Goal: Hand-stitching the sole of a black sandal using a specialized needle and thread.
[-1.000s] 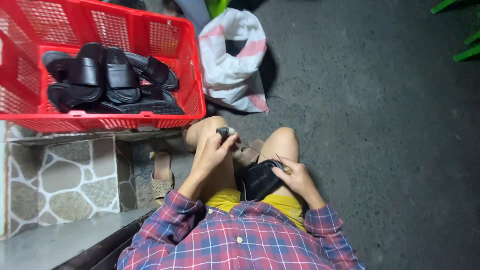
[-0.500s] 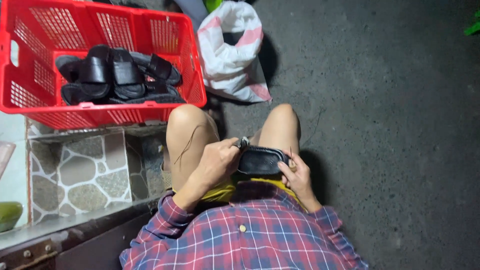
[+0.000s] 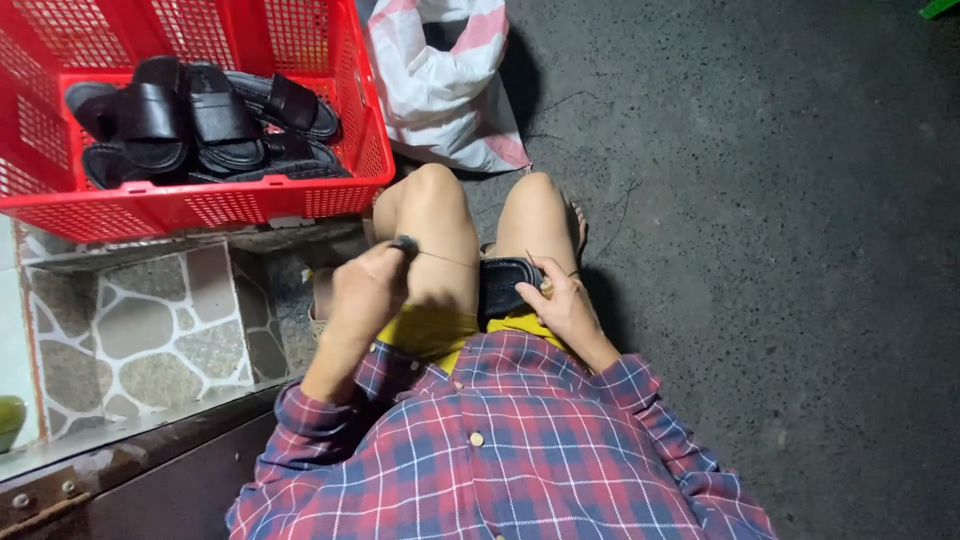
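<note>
1. Hands first: the left hand (image 3: 368,290), just left of the frame's centre over the left knee, is closed tight around a small dark tool (image 3: 405,243) whose tip pokes out above the knuckles. The right hand (image 3: 562,305), just right of centre, grips the edge of a black sandal (image 3: 505,288) that lies in the lap between the thighs.
2. Thread (image 3: 445,260), thin and pale, runs taut from the tool across the bare thigh to the sandal. Judged from its tightness, a harder pull could snap it or tear it out of the sole.
3. Fingers of the right hand sit close to where the thread enters the sandal, so a slip of the tool could prick them. Whether the tool carries a needle or a hook is too small to tell.
4. Bare skin lies directly under the thread and tool; a slip downward could scratch the leg.
5. Grip on the sandal is at one edge only, so it could twist or slide off the lap onto the dark ground.
6. Lighting is dim and the stitch point is shadowed, which could cause a misplaced stitch.
7. Upper left of the frame, a red crate (image 3: 280,200) of black sandals (image 3: 190,115) sits at the edge of a stone step (image 3: 150,320), near the left elbow; a wide pull could knock it.
</note>
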